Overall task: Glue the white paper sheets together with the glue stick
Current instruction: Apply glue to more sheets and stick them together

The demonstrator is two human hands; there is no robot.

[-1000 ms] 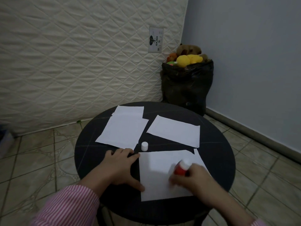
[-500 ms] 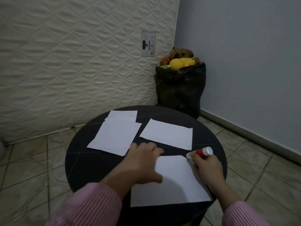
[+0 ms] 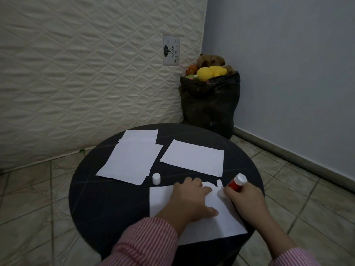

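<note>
One label (image 3: 171, 50) reading GAJAH, left hand (image 3: 189, 200) flat on paper (image 3: 221, 223), right hand (image 3: 245, 196) grasping glue stick (image 3: 236, 182)

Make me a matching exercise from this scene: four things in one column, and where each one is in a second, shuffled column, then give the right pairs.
Things:
1. glue stick
2. white cap
3. black bag
4. nearest sheet

Places:
A. on the floor in the corner, behind the table
B. standing on the table between the sheets
C. flat under the left hand
D. held in the right hand

Pairs: 1-D, 2-B, 3-A, 4-C
</note>
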